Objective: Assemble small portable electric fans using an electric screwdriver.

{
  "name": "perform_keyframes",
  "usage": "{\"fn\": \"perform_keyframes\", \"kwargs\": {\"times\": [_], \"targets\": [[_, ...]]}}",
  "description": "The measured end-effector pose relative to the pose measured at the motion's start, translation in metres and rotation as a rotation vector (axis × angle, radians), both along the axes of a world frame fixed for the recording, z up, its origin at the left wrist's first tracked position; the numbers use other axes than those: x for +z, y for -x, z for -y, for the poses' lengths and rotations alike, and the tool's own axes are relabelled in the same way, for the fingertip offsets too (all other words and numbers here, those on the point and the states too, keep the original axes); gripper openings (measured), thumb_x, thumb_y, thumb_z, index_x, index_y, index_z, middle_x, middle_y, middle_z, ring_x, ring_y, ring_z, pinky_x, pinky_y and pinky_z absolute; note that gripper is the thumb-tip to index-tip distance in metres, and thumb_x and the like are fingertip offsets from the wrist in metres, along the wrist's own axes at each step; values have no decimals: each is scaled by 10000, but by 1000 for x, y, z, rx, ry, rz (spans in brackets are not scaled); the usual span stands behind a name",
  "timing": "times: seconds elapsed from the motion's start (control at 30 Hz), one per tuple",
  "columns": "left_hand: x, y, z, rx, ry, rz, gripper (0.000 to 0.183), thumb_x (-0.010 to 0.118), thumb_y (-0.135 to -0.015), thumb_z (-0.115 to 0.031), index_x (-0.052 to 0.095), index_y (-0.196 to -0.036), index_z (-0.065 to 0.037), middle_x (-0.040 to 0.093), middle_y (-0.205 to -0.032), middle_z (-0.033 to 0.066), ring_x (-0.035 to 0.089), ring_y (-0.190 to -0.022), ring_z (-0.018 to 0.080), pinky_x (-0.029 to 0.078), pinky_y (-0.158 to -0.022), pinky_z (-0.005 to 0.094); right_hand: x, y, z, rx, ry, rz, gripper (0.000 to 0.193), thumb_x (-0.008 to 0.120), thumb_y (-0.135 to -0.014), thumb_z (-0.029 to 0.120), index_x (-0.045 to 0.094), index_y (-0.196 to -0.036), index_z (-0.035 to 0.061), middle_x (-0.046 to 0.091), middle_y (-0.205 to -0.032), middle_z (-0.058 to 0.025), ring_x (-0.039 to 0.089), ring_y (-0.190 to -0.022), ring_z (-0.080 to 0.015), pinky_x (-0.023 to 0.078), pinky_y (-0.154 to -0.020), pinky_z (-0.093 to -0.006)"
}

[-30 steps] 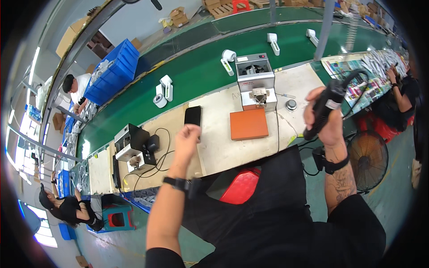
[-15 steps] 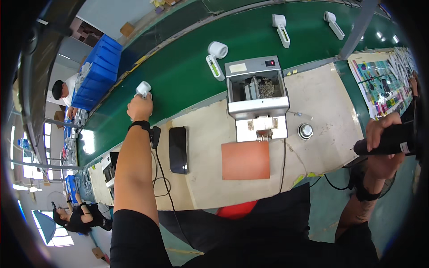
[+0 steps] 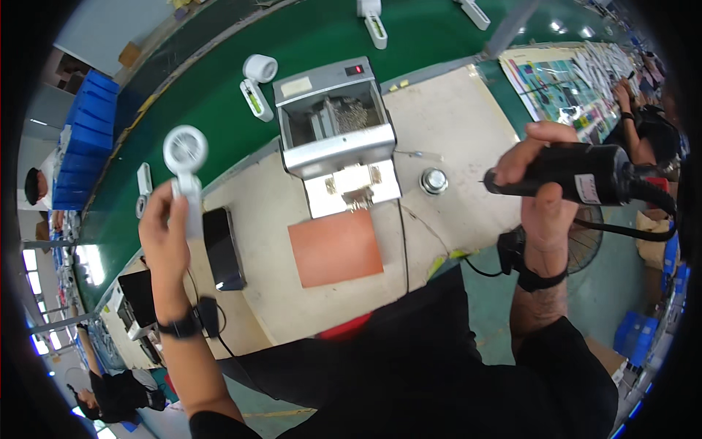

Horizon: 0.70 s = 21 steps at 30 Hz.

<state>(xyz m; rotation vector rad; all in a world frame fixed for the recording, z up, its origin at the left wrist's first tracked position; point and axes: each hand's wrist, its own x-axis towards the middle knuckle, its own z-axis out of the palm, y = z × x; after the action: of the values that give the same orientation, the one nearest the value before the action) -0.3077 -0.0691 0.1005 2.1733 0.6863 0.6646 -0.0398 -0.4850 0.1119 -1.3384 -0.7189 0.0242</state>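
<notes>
Holding white handheld fan [image 3: 184,157] in left hand [image 3: 167,227], black electric screwdriver [image 3: 578,174] gripped in right hand [image 3: 545,194]; best lowered onto orange mat [image 3: 336,247], bit kept square.

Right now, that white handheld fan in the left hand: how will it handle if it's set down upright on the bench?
The white handheld fan looks top-heavy, a round head on a slim handle, so it would probably tip. It seems light: the left hand lifts it by the handle alone. The smooth plastic may be a bit slippery.
</notes>
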Motion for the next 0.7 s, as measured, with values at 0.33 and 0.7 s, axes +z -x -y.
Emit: {"fn": "perform_keyframes", "kwargs": {"times": [0.33,0.7], "targets": [[-9,40,170,-677,46,-147,273,761,-925,-155,733,-1170,-38,701,-1000,125,664,-915,349,537,-804,429,21,97,-14,162,39,41,638,727,-992,527,521,-1281,-3,547,-764,-17,555,-680,-135,501,-712,-328],[-41,39,200,-435,-347,128,289,849,-828,-162,750,-1082,-67,742,-992,99,673,-951,323,546,-833,416,41,168,0,116,17,-13,518,725,-1014,429,551,-1220,-14,573,-729,-22,570,-632,-130,519,-653,-326]]}}
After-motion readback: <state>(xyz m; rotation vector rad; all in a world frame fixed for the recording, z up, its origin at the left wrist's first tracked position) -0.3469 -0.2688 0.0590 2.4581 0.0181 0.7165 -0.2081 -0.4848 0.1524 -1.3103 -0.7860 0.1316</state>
